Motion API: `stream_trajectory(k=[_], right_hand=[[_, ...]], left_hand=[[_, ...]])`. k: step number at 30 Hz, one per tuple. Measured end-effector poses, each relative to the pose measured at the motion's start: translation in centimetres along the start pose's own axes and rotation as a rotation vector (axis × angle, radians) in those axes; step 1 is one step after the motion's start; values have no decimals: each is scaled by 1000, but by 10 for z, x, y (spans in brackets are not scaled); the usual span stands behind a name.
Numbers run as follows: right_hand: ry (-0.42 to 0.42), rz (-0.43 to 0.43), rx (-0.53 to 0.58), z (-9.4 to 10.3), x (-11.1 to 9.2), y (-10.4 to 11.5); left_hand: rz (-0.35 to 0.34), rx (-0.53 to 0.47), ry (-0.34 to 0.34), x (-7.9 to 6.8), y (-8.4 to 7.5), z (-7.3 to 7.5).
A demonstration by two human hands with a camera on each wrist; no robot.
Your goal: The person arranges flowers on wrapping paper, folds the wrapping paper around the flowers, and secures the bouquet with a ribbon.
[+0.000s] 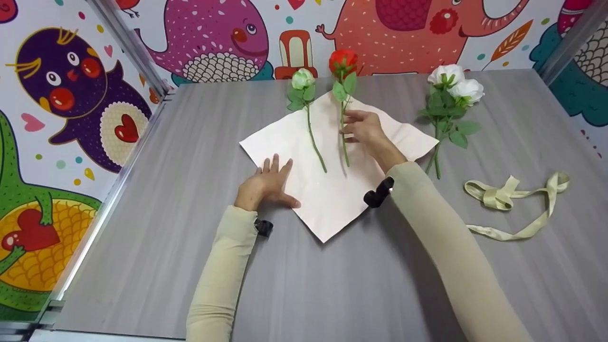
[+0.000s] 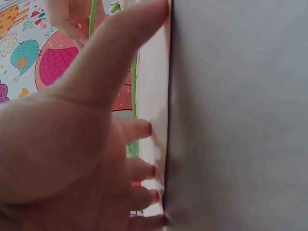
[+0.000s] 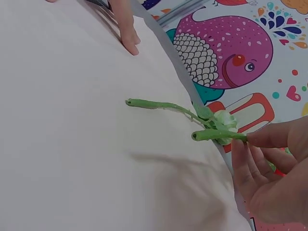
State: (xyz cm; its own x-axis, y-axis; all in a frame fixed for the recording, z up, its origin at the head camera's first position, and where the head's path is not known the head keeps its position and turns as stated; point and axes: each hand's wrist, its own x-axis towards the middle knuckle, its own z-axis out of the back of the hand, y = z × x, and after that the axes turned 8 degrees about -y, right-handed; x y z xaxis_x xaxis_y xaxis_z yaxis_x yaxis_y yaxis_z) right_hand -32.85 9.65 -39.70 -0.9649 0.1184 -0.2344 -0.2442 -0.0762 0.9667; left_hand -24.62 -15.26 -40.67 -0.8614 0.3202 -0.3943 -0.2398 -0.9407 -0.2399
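Note:
A pale pink sheet of wrapping paper (image 1: 313, 190) lies cornerwise on the grey table. My left hand (image 1: 268, 184) rests on its left edge, fingers spread; the left wrist view shows the thumb and fingertips touching the paper. Between thumb and fingers my right hand (image 1: 365, 128) pinches the stem of a red rose (image 1: 343, 62) over the paper. That stem's cut end (image 3: 204, 135) stands off the paper in the right wrist view, above a shadow. To its left, a pale green-white rose (image 1: 302, 79) lies with its stem on the sheet.
Two white roses (image 1: 446, 76) with leafy stems lie at the right, reaching the paper's right corner. A pale green ribbon (image 1: 527, 194) lies loosely looped in front of them. Printed cartoon panels (image 1: 218, 38) stand along the table's back and left side.

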Motion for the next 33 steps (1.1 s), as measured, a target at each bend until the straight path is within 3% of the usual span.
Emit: stream_trajectory(k=[6,21,33], right_hand=[[-4,2,-8,-15,6,2],[-48,-90,68,-42,9,-13],[-13,-146,-3,-47,14,-18]], left_hand=[[5,6,1,0,1,0],[10,20,1,2,1,0],[8,22,-10,1,1,0]])
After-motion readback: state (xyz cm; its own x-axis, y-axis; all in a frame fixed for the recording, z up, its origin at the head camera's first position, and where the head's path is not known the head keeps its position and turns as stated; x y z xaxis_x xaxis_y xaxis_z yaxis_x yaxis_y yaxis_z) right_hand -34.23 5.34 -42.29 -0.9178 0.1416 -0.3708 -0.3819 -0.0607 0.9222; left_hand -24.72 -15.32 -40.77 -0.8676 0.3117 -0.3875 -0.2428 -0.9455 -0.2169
